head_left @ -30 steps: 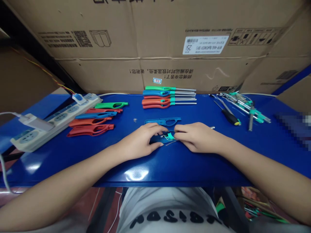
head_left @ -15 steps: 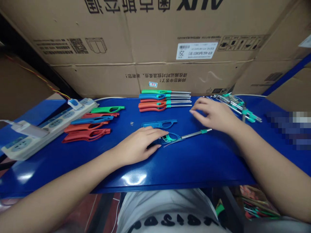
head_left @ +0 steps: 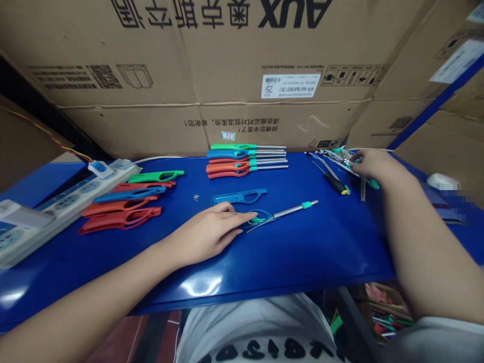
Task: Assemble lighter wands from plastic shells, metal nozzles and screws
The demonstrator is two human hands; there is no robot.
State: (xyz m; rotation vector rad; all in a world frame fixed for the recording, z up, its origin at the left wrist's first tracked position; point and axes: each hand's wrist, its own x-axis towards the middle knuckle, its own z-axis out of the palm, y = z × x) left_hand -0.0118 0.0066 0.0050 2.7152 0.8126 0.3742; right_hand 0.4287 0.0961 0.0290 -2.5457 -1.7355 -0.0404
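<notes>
My left hand (head_left: 212, 229) lies flat on the blue table (head_left: 302, 247), its fingers stretched over the handle end of a half-built blue lighter (head_left: 264, 217) whose metal tube with a green collar (head_left: 298, 207) points right. A loose blue handle shell (head_left: 238, 196) lies just behind it. My right hand (head_left: 372, 164) is at the far right, its fingers curled down on a heap of green-and-metal lighter parts (head_left: 340, 156). What those fingers grip is hidden.
Finished lighters (head_left: 242, 160) are stacked at the back centre. Red, blue and green handle shells (head_left: 124, 196) lie at the left by a white power strip (head_left: 56, 201). A black-and-yellow screwdriver (head_left: 335, 181) lies near the parts heap. Cardboard boxes (head_left: 227, 75) wall the back.
My right hand left the lighter, swept right across the table and now rests on the parts heap. The left hand stayed on the lighter's handle. The view turned rightward.
</notes>
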